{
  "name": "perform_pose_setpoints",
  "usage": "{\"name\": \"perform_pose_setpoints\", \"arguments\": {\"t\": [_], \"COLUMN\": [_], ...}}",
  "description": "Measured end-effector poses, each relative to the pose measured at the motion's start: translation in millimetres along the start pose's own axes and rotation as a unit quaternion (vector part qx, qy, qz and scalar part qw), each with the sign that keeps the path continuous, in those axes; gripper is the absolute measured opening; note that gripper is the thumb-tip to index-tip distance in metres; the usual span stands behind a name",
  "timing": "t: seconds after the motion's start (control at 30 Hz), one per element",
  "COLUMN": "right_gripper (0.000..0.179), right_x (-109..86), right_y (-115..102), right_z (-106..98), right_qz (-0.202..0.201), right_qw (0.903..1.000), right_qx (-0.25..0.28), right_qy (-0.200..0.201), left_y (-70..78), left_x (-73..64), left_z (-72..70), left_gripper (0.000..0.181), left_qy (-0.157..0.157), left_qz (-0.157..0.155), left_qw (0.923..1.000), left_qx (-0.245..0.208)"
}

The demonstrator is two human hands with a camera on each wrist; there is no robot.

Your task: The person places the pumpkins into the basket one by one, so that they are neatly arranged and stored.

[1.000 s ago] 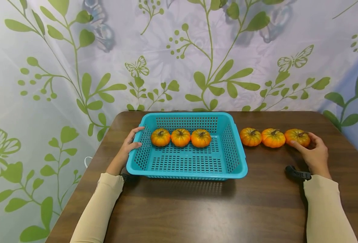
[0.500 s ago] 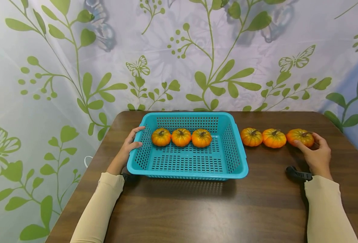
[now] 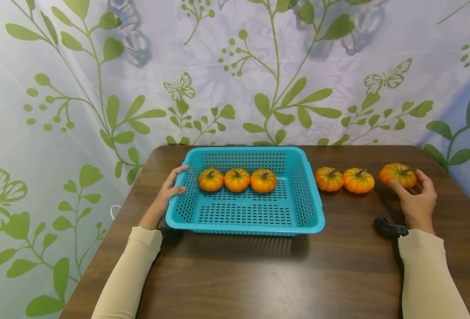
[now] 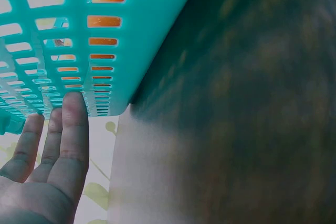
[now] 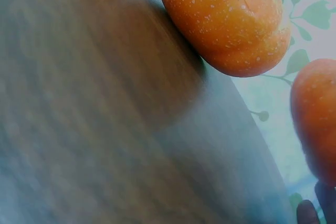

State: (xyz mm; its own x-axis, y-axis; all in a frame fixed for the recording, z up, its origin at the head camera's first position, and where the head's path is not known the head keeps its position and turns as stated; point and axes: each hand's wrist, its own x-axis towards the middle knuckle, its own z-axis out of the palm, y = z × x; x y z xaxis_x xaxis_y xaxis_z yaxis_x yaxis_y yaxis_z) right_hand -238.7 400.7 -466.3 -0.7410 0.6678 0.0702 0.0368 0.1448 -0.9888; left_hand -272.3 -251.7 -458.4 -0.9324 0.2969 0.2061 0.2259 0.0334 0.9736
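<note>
My left hand [image 3: 168, 190] holds the left rim of a turquoise plastic basket [image 3: 242, 230]. In the left wrist view, several fingers [image 4: 73, 145] lie straight against its perforated outer wall. Inside, a left pumpkin [image 3: 210, 180], a middle pumpkin [image 3: 236, 180] and a right pumpkin [image 3: 263, 180] sit in a row, small and orange. My right hand [image 3: 419, 199] grips another small pumpkin [image 3: 398, 176] by its right side, thumb in front, slightly above the table. That pumpkin [image 5: 317, 121] shows at the right wrist view's edge, with fingertips [image 5: 307, 213] beneath it.
Between the basket and my right hand, two more pumpkins, one at left [image 3: 329, 179] and one at right [image 3: 359, 180], stand on the brown wooden table [image 3: 235, 279]. A leaf-patterned curtain [image 3: 219, 66] hangs behind the table.
My right hand has drawn the end pumpkin away to the right and lifted it a little, opening a gap from its neighbour. The left hand and basket stay in place.
</note>
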Motion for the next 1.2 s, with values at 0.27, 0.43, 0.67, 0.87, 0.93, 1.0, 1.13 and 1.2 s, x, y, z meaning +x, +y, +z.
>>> {"name": "perform_pose_setpoints", "arguments": {"t": [0.27, 0.43, 0.67, 0.87, 0.93, 1.0, 1.13, 1.2], "right_gripper": [0.072, 0.074, 0.074, 0.073, 0.073, 0.073, 0.072, 0.072], "right_x": [-1.2, -4.0, -6.3, -9.1, -9.9, -11.0, -14.5, -16.9], "right_y": [-6.7, -11.6, -22.1, -32.4, -35.3, -38.5, -46.1, -50.2], "right_z": [2.9, 5.9, 11.1, 14.7, 15.6, 16.7, 19.3, 21.0], "right_qz": [-0.051, -0.096, -0.139, -0.156, -0.157, -0.160, -0.170, -0.181], "right_qw": [0.9985, 0.9944, 0.9893, 0.9867, 0.9863, 0.9857, 0.9834, 0.9809], "right_qx": [0.011, -0.044, -0.046, -0.045, -0.046, -0.047, -0.051, -0.054], "right_qy": [0.016, 0.009, -0.004, -0.011, -0.017, -0.023, -0.038, -0.047], "left_y": [-0.4, -0.2, -1.9, -0.1, -0.7, -1.0, -0.8, -0.3], "left_x": [1.2, 0.6, 1.3, 0.3, 0.3, 0.2, 0.2, 0.5], "left_z": [-0.6, -0.4, -0.2, 0.0, -0.3, -0.3, 0.2, 0.6], "left_gripper": [0.072, 0.070, 0.071, 0.070, 0.070, 0.070, 0.071, 0.071], "left_qy": [0.005, 0.000, 0.005, 0.009, 0.011, 0.012, 0.012, 0.010], "left_qz": [-0.004, 0.002, -0.001, -0.001, -0.003, -0.006, -0.006, -0.005], "left_qw": [1.0000, 1.0000, 1.0000, 1.0000, 0.9999, 0.9999, 0.9999, 0.9999], "left_qx": [-0.004, -0.003, 0.000, 0.000, 0.001, 0.001, 0.000, -0.003]}}
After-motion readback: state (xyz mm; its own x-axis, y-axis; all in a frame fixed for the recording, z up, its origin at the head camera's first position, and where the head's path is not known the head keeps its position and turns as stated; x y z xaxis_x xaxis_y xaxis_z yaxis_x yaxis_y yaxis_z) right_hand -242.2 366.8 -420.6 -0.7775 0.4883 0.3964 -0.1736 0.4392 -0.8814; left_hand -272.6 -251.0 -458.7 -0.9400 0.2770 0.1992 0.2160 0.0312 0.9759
